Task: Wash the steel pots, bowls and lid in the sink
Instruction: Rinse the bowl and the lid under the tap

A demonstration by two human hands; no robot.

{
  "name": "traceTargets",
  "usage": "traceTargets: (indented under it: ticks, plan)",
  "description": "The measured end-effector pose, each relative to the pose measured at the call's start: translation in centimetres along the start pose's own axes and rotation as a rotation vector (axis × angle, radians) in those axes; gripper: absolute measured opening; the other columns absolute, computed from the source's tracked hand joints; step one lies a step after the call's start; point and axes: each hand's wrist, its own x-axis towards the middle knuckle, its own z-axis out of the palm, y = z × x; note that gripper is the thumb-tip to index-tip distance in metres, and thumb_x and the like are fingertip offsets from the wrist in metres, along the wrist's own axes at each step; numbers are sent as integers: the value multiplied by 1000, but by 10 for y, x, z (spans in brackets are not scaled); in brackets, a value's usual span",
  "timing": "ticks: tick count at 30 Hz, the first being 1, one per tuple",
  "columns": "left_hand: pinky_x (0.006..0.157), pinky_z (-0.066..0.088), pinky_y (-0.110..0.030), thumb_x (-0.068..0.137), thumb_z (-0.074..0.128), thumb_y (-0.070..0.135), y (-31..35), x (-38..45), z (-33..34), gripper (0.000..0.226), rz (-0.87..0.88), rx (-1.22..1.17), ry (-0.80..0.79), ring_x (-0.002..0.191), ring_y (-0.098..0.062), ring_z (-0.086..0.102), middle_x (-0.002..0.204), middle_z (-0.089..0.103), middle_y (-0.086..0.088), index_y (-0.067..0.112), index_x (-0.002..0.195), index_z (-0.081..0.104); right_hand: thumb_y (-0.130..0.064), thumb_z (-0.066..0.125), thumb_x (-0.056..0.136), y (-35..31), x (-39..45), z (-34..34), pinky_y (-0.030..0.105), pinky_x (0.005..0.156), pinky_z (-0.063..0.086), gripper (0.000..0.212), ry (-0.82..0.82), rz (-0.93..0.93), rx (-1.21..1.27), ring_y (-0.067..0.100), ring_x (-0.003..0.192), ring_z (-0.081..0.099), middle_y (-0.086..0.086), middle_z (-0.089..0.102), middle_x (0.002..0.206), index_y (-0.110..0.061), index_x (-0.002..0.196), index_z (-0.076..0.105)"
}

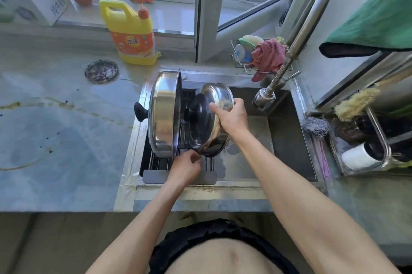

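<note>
A large steel pot (pixel 163 115) stands on its side on the drying rack (pixel 179 175) at the sink's left end, its black handle (pixel 141 111) pointing left. A steel lid (pixel 207 131) with a black knob stands on edge just right of the pot, knob facing it. My right hand (pixel 234 117) grips the lid's upper right rim. My left hand (pixel 186 165) pinches the lid's lower rim near the rack. The sink basin (pixel 287 140) lies open to the right.
A pull-down faucet head (pixel 264 97) hangs over the basin. A yellow detergent bottle (pixel 131 33) stands on the counter behind the pot. A wire caddy with a pink cloth (pixel 268 55) sits behind the sink. A steel scourer (pixel 316 127) and a dish tray (pixel 365 144) lie to the right.
</note>
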Motion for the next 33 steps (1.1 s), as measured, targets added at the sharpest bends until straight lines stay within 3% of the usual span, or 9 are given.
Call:
traceTargets:
  ticks: [3, 6, 9, 11, 18, 23, 28, 31, 33]
  plan:
    - [87, 41, -26, 102, 56, 19, 2, 1, 3, 26, -26, -14, 18, 118, -25, 63, 125, 70, -7, 11, 123, 67, -45, 62, 93, 2, -2, -9, 19, 59, 43, 44, -141, -24, -41, 7, 81, 56, -7, 55, 94, -14, 118, 44]
    - [85, 41, -28, 102, 56, 21, 4, -1, 5, 22, -47, -36, 48, 113, -26, 64, 119, 71, -8, 12, 118, 67, -31, 57, 98, -5, 0, -13, 15, 59, 50, 28, -273, 12, 38, 7, 78, 60, -3, 61, 94, -12, 119, 49]
    - [83, 39, -27, 102, 54, 19, 5, -11, 11, 17, -59, -70, 96, 112, -28, 63, 114, 69, -8, 14, 115, 65, -25, 62, 93, -12, 4, -15, 42, 82, 59, 21, -377, 33, 28, 21, 90, 71, 8, 71, 100, -10, 107, 62]
    - [83, 39, -28, 101, 56, 20, 7, -17, 14, 22, -71, -93, 160, 116, -31, 62, 120, 69, -10, 11, 119, 64, -24, 66, 92, -17, 5, -15, 48, 79, 60, 19, -419, 60, 47, 23, 89, 73, 10, 72, 100, -9, 103, 64]
    - [109, 41, -39, 97, 66, 22, 21, -34, 21, 82, -3, -198, 282, 136, -32, 51, 149, 55, -7, 32, 162, 17, -22, 70, 91, -20, 2, -7, 48, 68, 62, 29, -439, 66, 58, 17, 87, 73, 12, 70, 105, 0, 109, 62]
    - [116, 34, -39, 97, 68, 24, 28, -29, 26, 91, 5, -215, 268, 145, -26, 42, 159, 44, -4, 32, 164, 7, -18, 65, 94, -16, 2, -21, 43, 67, 62, 20, -429, 15, 65, 19, 86, 73, 13, 70, 103, -3, 106, 63]
    - [121, 32, -40, 99, 65, 19, 37, -25, 30, 82, 58, -229, 233, 146, -22, 42, 161, 42, -1, 30, 164, 16, -17, 65, 95, -10, 6, -38, 44, 71, 62, 5, -474, 41, 80, 21, 89, 72, 9, 70, 100, -12, 93, 63]
    - [119, 36, -46, 100, 64, 21, 41, -22, 29, 79, 46, -224, 203, 142, -24, 47, 157, 47, -3, 30, 163, 18, -27, 69, 92, 1, 9, -42, 45, 73, 62, 17, -464, 61, 105, 24, 90, 72, 11, 70, 104, -12, 92, 61]
    - [119, 36, -46, 100, 63, 19, 42, -22, 28, 77, 50, -213, 209, 143, -24, 46, 156, 48, -3, 29, 163, 20, -39, 70, 89, 6, 6, -42, 44, 73, 62, 41, -462, 73, 84, 26, 90, 72, 11, 67, 113, -7, 112, 60]
